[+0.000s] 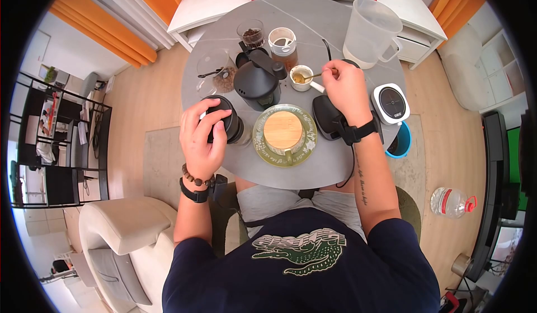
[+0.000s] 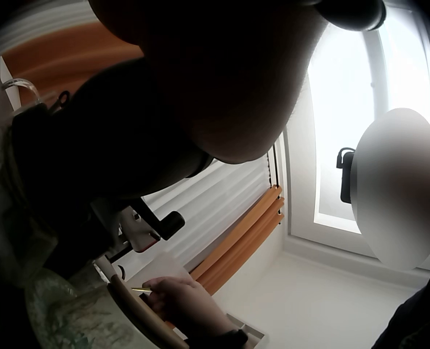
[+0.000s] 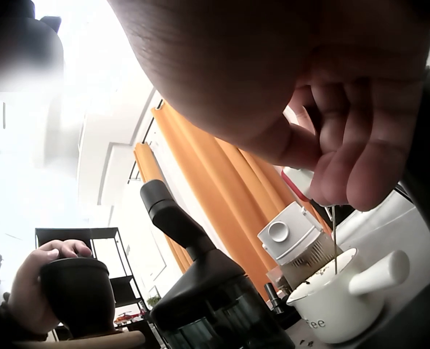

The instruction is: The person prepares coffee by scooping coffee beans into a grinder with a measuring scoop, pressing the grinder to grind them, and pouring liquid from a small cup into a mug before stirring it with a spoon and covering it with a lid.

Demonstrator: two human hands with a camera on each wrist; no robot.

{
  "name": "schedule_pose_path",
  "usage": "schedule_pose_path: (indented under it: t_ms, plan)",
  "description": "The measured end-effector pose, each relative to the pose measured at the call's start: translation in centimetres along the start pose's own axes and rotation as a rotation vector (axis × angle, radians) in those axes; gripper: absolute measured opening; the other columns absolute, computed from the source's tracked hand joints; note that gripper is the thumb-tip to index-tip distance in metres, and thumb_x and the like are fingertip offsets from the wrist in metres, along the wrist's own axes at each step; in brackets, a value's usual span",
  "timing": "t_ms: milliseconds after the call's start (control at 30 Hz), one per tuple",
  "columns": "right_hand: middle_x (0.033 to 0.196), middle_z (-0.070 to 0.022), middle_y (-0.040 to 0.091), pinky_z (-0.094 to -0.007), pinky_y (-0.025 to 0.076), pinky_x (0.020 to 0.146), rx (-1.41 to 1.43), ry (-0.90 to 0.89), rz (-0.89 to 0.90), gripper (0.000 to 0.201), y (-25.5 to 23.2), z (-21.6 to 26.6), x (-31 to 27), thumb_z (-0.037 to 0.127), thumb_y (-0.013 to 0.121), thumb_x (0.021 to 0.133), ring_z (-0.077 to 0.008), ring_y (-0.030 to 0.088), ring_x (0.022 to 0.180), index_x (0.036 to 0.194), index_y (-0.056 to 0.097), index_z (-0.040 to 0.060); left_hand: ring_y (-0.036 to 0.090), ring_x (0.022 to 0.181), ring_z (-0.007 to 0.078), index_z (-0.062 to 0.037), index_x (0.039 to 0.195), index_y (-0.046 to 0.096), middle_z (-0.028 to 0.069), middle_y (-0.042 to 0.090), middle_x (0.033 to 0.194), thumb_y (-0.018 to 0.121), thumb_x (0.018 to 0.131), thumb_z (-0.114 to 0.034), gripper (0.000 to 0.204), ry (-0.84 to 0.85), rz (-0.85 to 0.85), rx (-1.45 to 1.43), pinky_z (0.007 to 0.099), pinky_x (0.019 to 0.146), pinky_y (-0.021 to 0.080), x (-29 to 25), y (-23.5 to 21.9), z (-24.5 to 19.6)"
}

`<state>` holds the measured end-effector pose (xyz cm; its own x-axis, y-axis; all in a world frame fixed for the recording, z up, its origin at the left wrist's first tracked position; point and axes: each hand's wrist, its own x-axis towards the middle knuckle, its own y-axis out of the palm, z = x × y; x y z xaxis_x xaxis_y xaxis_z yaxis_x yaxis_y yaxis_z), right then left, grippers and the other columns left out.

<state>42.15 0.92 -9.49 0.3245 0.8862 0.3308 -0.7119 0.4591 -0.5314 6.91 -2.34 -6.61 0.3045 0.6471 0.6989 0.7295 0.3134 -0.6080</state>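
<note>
My right hand pinches a thin gold-coloured spoon by its upper end. The spoon's lower end stands in a small white cup with a side handle; something yellowish-brown shows inside it in the head view. My left hand holds a black container at its top, fingers draped over the rim and thumb at the near side. A clear lower part shows under its black body. Between the hands, a round wooden lid tops a vessel on a green glass plate.
Behind stand a black-topped pot, a clear jar with a white lid and clear cups of brown beans. A tall pitcher is at back right. A black appliance and a white-framed scale are to the right.
</note>
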Motion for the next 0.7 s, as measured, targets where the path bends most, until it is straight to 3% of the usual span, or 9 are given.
schedule_pose_path:
  t_ms: [333,433,500,567,633,700]
  plan:
    - [0.082,-0.0148,0.081,-0.0374,0.060,0.071,0.202,0.158,0.029,0.022,-1.4,-1.0,0.2,0.016,0.070,0.102,-0.0234,0.078,0.071,0.107,0.083,-0.0012,0.071,0.115,0.0330,-0.0096,0.109,0.085,0.0093,0.076,0.132,0.071,0.094,-0.003,0.022,0.003,0.004,0.001,0.0446,0.101,0.055,-0.1,0.0,0.1]
    - [0.084,-0.0152,0.082,-0.0387,0.061,0.071,0.199,0.116,0.013,0.021,-1.7,-0.3,-0.2,0.016,0.070,0.104,-0.0245,0.079,0.072,0.109,0.083,0.0000,0.070,0.115,0.0330,-0.0099,0.110,0.085,0.0092,0.076,0.133,0.071,0.093,-0.003,0.022,0.001,0.006,0.003,0.0446,0.101,0.055,-0.1,0.0,0.2]
    - [0.086,-0.0167,0.082,-0.0405,0.062,0.072,0.049,-0.085,-0.048,0.020,-1.8,0.0,-0.6,0.016,0.072,0.104,-0.0288,0.080,0.074,0.110,0.083,0.0009,0.070,0.115,0.0329,-0.0100,0.110,0.085,0.0091,0.076,0.133,0.071,0.093,-0.003,0.022,-0.001,0.005,0.002,0.0446,0.101,0.055,-0.1,0.1,0.2]
    - [0.086,-0.0166,0.082,-0.0389,0.061,0.072,-0.002,-0.131,-0.032,0.019,-1.7,0.2,-0.6,0.015,0.072,0.105,-0.0268,0.079,0.074,0.111,0.082,0.0000,0.070,0.115,0.0328,-0.0101,0.110,0.085,0.0090,0.076,0.133,0.071,0.093,-0.003,0.022,-0.005,0.005,0.001,0.0446,0.101,0.055,-0.2,0.0,0.1]
    - [0.087,-0.0165,0.081,-0.0373,0.061,0.071,-0.052,-0.176,-0.017,0.018,-1.5,0.3,-0.7,0.013,0.073,0.106,-0.0249,0.078,0.073,0.112,0.082,-0.0009,0.072,0.121,0.0343,-0.0054,0.115,0.085,0.0149,0.075,0.135,0.067,0.101,-0.004,0.022,0.009,0.047,0.022,0.0446,0.103,0.057,-0.1,-0.3,0.1]
    - [0.090,-0.0206,0.081,-0.0464,0.063,0.077,-0.117,-0.232,-0.004,0.018,-1.3,0.3,-0.6,0.012,0.071,0.102,-0.0399,0.079,0.082,0.110,0.083,0.0019,0.072,0.121,0.0343,-0.0054,0.115,0.085,0.0149,0.075,0.135,0.067,0.101,-0.004,0.022,0.006,0.047,0.022,0.0446,0.103,0.057,-0.2,-0.3,0.1]
